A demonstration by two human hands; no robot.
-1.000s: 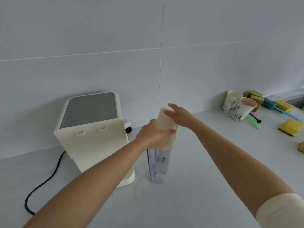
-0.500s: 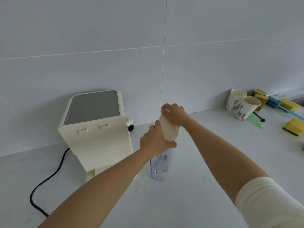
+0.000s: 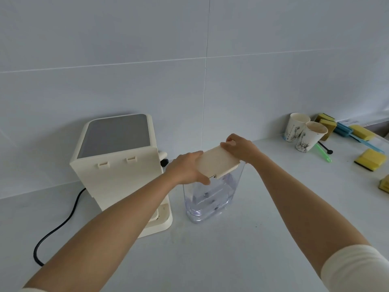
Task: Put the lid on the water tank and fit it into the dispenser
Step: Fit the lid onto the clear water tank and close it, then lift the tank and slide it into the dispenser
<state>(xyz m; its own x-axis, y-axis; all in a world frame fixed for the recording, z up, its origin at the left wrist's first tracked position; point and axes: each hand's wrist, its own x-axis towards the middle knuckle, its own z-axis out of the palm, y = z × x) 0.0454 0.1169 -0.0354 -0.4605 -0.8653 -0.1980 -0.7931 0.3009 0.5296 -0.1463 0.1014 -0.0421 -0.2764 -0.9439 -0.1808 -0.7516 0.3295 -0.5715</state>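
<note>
A clear plastic water tank (image 3: 212,197) stands on the white counter just right of the cream dispenser (image 3: 117,165). A cream rectangular lid (image 3: 216,163) lies across the tank's top, slightly tilted. My left hand (image 3: 187,170) grips the lid's near left end. My right hand (image 3: 240,147) holds its far right end, fingers curled over the edge. The dispenser shows its back panel with two small clips and a grey top.
A black power cord (image 3: 56,228) runs from the dispenser across the counter at left. At the back right stand two paper cups (image 3: 305,133), with yellow sponges (image 3: 370,160), a green stick (image 3: 323,152) and blue-handled tools nearby. The tiled wall is close behind.
The lid has swung from nearly upright to lying almost flat on the tank's top. Both hands moved with it and stayed on its ends. The tank now presents its broad side.
</note>
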